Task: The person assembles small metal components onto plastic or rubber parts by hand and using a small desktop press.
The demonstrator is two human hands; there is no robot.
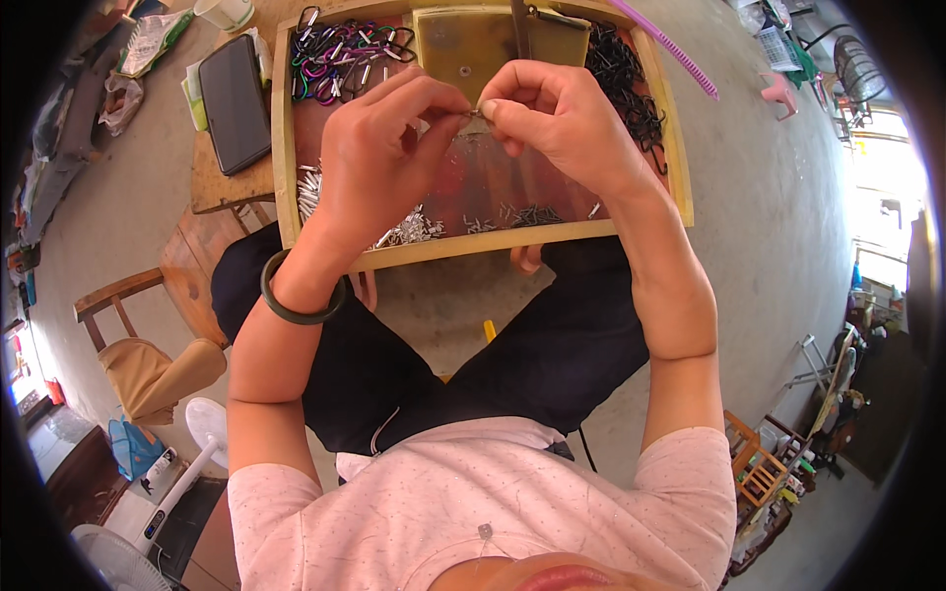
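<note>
My left hand (pixel 384 138) and my right hand (pixel 557 113) meet over the middle of a shallow wooden tray (pixel 473 245). Thumb and forefinger of each are pinched together, fingertips almost touching. Between them is a small thing, too tiny to make out. Just beyond my fingers stands a yellowish metal block (pixel 448 49) with a dark upright bar. Assembled carabiners (pixel 340 59) in several colours fill the tray's far left corner. Black carabiner hooks (pixel 641 118) lie along its right side. Near the front edge are silver sleeves (pixel 309 189), small silver pieces (pixel 412 229) and dark little pins (pixel 532 214).
Left of the tray, a black smartphone (pixel 235 103) lies on a wooden surface, with a paper cup (pixel 225 12) beyond. A purple coil strip (pixel 675 54) sticks out at the far right corner. A wooden chair (pixel 187 256) and a white fan (pixel 207 433) stand on the left.
</note>
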